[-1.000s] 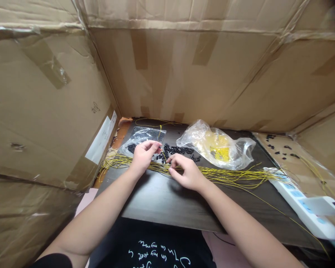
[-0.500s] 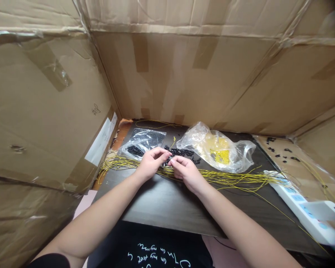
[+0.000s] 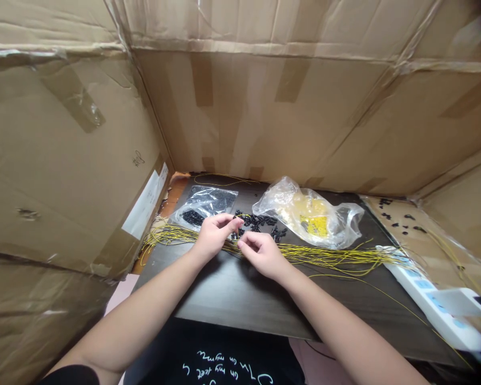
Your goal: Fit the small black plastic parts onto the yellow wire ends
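Note:
My left hand (image 3: 214,235) and my right hand (image 3: 260,255) are pinched close together above a long bundle of thin yellow wires (image 3: 324,256) lying across the dark tabletop (image 3: 240,291). A single thin yellow wire (image 3: 244,216) curves from my left fingertips over a loose pile of small black connectors (image 3: 256,222). My right fingers appear to pinch wire at the bundle. Behind my left hand lies a clear bag of black pieces (image 3: 204,203). A crumpled clear bag with yellow contents (image 3: 308,216) sits to the right.
Taped cardboard walls (image 3: 264,112) rise behind and left of the table. At right, a cardboard sheet (image 3: 401,219) holds scattered black pieces, and a white power strip (image 3: 428,294) lies beside it. Loose yellow wire trails toward the front right corner.
The upright yellow wire has dropped and now curves over the black connectors. My hands have shifted slightly, and the whole view has tilted a little.

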`<action>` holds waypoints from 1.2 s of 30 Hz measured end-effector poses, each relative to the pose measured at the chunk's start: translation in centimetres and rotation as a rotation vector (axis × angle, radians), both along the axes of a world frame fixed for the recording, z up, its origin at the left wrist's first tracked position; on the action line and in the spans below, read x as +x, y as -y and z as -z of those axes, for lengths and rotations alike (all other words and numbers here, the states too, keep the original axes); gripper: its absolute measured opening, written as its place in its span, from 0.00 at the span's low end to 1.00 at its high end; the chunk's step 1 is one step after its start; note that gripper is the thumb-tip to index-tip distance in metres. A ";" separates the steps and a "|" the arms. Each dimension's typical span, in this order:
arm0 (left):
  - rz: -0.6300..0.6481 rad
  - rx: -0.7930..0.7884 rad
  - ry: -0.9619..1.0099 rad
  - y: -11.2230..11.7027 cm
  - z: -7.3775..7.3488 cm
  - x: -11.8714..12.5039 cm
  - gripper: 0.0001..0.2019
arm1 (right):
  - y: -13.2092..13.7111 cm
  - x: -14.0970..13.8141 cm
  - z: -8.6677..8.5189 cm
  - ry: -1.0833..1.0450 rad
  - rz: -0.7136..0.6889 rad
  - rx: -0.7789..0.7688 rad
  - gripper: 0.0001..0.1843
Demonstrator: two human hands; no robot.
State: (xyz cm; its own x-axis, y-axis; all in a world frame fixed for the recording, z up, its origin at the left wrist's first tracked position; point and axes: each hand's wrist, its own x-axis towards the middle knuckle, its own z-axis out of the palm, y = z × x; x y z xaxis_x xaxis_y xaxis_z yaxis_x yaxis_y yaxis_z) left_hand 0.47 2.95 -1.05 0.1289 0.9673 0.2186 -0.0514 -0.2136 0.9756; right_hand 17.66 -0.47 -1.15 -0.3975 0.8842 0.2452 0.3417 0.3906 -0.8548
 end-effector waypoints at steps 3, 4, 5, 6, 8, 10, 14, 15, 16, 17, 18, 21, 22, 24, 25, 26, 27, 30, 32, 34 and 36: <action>-0.015 -0.013 0.042 -0.1 0.0 -0.2 0.21 | 0.1 0.1 0.2 0.091 -0.027 0.093 0.13; -0.020 -0.015 0.050 -0.1 -0.1 -0.3 0.22 | 0.1 0.1 0.2 0.111 -0.034 0.107 0.13; -0.022 -0.016 0.054 -0.1 -0.1 -0.3 0.21 | 0.1 0.1 0.2 0.125 -0.042 0.114 0.12; -0.024 -0.014 0.057 -0.1 -0.1 -0.3 0.21 | 0.0 0.2 0.3 0.136 -0.052 0.117 0.12; -0.023 -0.007 0.057 -0.1 -0.2 -0.3 0.21 | 0.0 0.2 0.3 0.149 -0.072 0.116 0.12; -0.021 0.001 0.058 -0.1 -0.3 -0.3 0.21 | 0.0 0.3 0.2 0.158 -0.081 0.116 0.12; -0.020 0.040 0.030 0.1 -0.3 -0.4 0.20 | -0.1 0.5 0.0 0.131 -0.036 0.161 0.11; -0.024 0.062 -0.001 0.1 -0.3 -0.5 0.18 | -0.2 0.5 -0.1 0.099 0.011 0.176 0.11; -0.032 0.094 -0.042 0.2 -0.3 -0.6 0.17 | -0.3 0.5 -0.2 0.056 0.067 0.184 0.11; -0.043 0.137 -0.090 0.2 -0.3 -0.7 0.15 | -0.3 0.6 -0.3 0.004 0.122 0.177 0.11; -0.054 0.189 -0.143 0.3 -0.4 -0.7 0.13 | -0.4 0.6 -0.3 -0.052 0.163 0.150 0.12; -0.057 0.355 -0.281 0.5 -0.4 -0.8 0.10 | -0.6 0.8 -0.3 -0.209 0.176 -0.008 0.17; -0.043 0.401 -0.317 0.5 -0.3 -0.8 0.09 | -0.6 0.8 -0.2 -0.242 0.167 -0.058 0.18; -0.016 0.474 -0.373 0.5 -0.1 -0.8 0.09 | -0.7 0.8 0.0 -0.276 0.162 -0.113 0.20; -0.008 0.505 -0.398 0.5 0.0 -0.8 0.09 | -0.7 0.8 0.0 -0.283 0.164 -0.122 0.21; -0.004 0.535 -0.422 0.4 0.1 -0.8 0.10 | -0.7 0.8 0.1 -0.287 0.164 -0.126 0.21; -0.005 0.561 -0.444 0.4 0.2 -0.8 0.11 | -0.8 0.8 0.2 -0.290 0.160 -0.128 0.21; -0.016 0.613 -0.506 0.2 0.6 -0.9 0.13 | -0.9 0.9 0.3 -0.303 0.145 -0.137 0.21; -0.023 0.623 -0.545 0.2 0.7 -0.9 0.13 | -0.9 0.9 0.4 -0.308 0.139 -0.147 0.21; -0.019 0.622 -0.580 0.2 0.8 -0.8 0.14 | -0.9 0.8 0.4 -0.294 0.154 -0.127 0.19; -0.014 0.621 -0.606 0.2 0.8 -0.7 0.14 | -0.8 0.8 0.4 -0.248 0.190 -0.058 0.17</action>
